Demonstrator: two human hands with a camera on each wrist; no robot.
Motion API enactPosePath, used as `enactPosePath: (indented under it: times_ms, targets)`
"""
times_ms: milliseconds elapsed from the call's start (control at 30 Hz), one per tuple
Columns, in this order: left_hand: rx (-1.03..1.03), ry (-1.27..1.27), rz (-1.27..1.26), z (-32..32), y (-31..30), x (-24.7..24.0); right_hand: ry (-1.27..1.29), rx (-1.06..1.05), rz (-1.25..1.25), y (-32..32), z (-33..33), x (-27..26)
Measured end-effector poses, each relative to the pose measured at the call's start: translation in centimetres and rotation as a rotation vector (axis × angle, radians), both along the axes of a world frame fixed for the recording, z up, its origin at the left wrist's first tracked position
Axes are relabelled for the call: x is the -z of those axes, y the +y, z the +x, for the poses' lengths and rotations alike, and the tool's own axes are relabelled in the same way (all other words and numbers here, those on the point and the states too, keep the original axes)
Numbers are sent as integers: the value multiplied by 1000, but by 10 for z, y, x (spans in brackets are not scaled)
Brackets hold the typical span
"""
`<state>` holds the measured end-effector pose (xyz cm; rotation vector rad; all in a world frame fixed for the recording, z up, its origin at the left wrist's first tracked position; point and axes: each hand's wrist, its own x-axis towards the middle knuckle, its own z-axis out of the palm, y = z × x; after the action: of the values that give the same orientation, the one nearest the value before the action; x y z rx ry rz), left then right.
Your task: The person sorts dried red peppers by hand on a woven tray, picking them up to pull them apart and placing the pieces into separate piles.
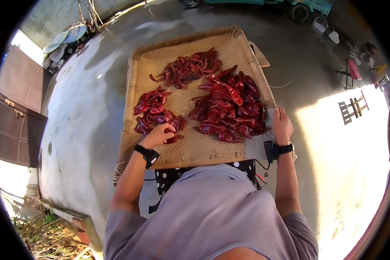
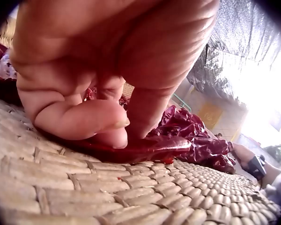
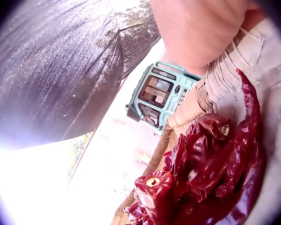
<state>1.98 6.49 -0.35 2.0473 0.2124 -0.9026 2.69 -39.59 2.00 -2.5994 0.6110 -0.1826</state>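
A shallow woven tray [image 1: 199, 151] carries dried red chili peppers in separate heaps. My left hand [image 1: 158, 135] is low over the near left heap [image 1: 154, 104], fingers curled. In the left wrist view its thumb and fingertips pinch a glossy dark red chili pepper [image 2: 164, 147] lying against the weave. My right hand [image 1: 282, 125] holds the tray's right rim, beside the largest heap of peppers [image 1: 229, 108]; its fingers on the outer side are mostly hidden. Cut stem ends show on peppers [image 3: 196, 178] close below it in the right wrist view.
A heap of smaller, shrivelled pepper pieces [image 1: 186, 69] lies at the tray's far side. A grey patch [image 1: 258, 147] covers the near right corner. Polka-dot cloth [image 1: 164, 180] shows under the near edge. A teal vehicle [image 3: 161, 96] and a small stool [image 1: 353, 108] stand beyond on the concrete.
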Motion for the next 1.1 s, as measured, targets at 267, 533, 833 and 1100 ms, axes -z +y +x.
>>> enactPosePath:
  times_ms: [267,533,833,1100]
  targets:
    - [14,-8,69,-1,-5,0,10,9,40,-7,4,22]
    - [100,-139,118,-11,-5,5,20,52,87,-11,8,38]
    - [107,-86,3,-10,1,2,38,80,66,-8,25,18]
    - [110,115,-156,14,28,-12,139,113,59,8,14,0]
